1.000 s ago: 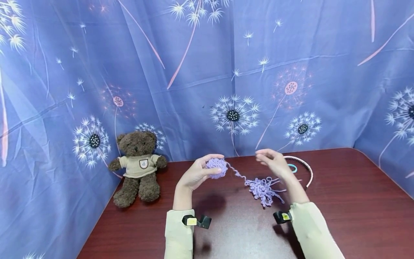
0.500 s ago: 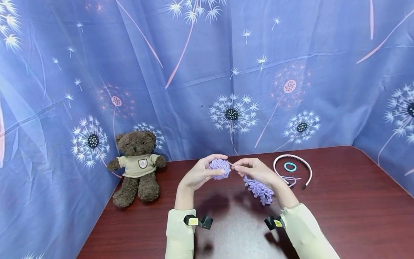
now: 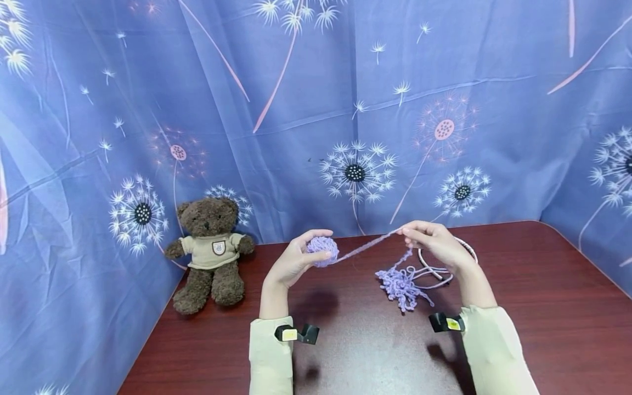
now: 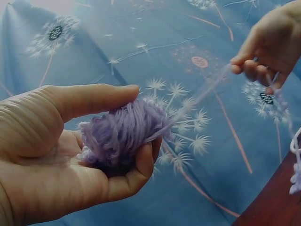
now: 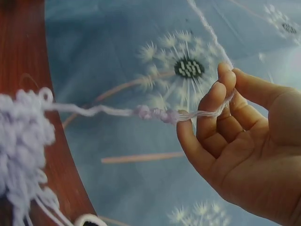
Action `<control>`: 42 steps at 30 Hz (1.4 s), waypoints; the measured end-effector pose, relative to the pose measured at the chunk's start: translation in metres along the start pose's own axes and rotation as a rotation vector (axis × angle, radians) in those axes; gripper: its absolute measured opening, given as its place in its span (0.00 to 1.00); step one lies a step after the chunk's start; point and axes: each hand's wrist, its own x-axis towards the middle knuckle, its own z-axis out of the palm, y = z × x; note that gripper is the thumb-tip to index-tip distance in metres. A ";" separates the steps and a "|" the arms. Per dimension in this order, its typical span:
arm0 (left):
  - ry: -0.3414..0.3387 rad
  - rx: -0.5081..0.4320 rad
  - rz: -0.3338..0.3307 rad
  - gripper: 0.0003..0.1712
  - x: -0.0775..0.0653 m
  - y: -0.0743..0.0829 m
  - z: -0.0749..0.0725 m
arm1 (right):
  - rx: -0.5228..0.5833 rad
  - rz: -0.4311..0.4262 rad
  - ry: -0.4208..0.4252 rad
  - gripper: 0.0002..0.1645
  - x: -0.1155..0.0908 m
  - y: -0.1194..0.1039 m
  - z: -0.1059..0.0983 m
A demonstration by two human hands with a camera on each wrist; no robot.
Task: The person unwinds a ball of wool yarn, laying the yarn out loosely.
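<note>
My left hand (image 3: 290, 262) grips a purple ball of yarn (image 4: 127, 132), thumb on one side and fingers curled beneath it. From the ball a strand of yarn (image 3: 367, 245) runs taut, slanting up to my right hand (image 3: 436, 244). There the thumb and forefinger pinch it, as the right wrist view shows. Past the pinch the strand (image 5: 113, 112) passes over the other fingers, with small knots in it, and hangs down to a loose, curly purple yarn tangle (image 3: 402, 286) on the table.
Behind the tangle, a white headband (image 3: 466, 247) lies partly hidden by my right hand. A brown teddy bear (image 3: 209, 255) in a beige shirt sits at the table's left. The dark red table (image 3: 548, 307) meets a blue dandelion-print curtain (image 3: 296, 181) at its back edge.
My right hand came in to the ball, then drew away to the right, stretching the strand. The left hand keeps its hold on the ball, shifting slightly left.
</note>
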 end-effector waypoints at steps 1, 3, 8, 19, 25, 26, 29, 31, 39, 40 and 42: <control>0.012 0.003 -0.003 0.30 -0.001 0.000 -0.002 | -0.010 0.012 0.016 0.10 -0.001 0.001 -0.004; 0.026 0.004 -0.008 0.30 -0.002 0.000 -0.005 | -0.026 0.032 0.044 0.10 -0.003 0.005 -0.013; 0.027 0.000 -0.016 0.31 -0.005 0.002 -0.009 | -0.058 0.058 0.119 0.10 -0.008 0.013 -0.031; -0.121 0.036 -0.075 0.29 -0.006 0.002 -0.010 | 0.243 -0.016 0.240 0.10 -0.014 0.021 -0.049; -0.208 0.000 -0.102 0.35 -0.006 0.000 -0.010 | 0.402 -0.055 0.347 0.11 -0.017 0.026 -0.054; -0.205 -0.004 -0.095 0.35 -0.006 0.000 -0.011 | 0.420 -0.064 0.364 0.11 -0.018 0.027 -0.055; -0.154 0.010 -0.067 0.33 -0.005 -0.002 -0.013 | 0.488 -0.089 0.415 0.11 -0.019 0.032 -0.058; -0.092 0.043 -0.056 0.31 -0.004 -0.003 -0.015 | 0.527 -0.105 0.451 0.11 -0.020 0.035 -0.060; 0.066 0.051 -0.060 0.25 -0.006 -0.005 -0.024 | 0.616 -0.133 0.552 0.10 -0.024 0.043 -0.067; 0.064 0.042 -0.064 0.25 -0.007 -0.005 -0.026 | 0.621 -0.131 0.554 0.10 -0.024 0.044 -0.067; 0.043 0.024 -0.072 0.25 -0.009 -0.004 -0.027 | 0.621 -0.126 0.561 0.10 -0.024 0.045 -0.068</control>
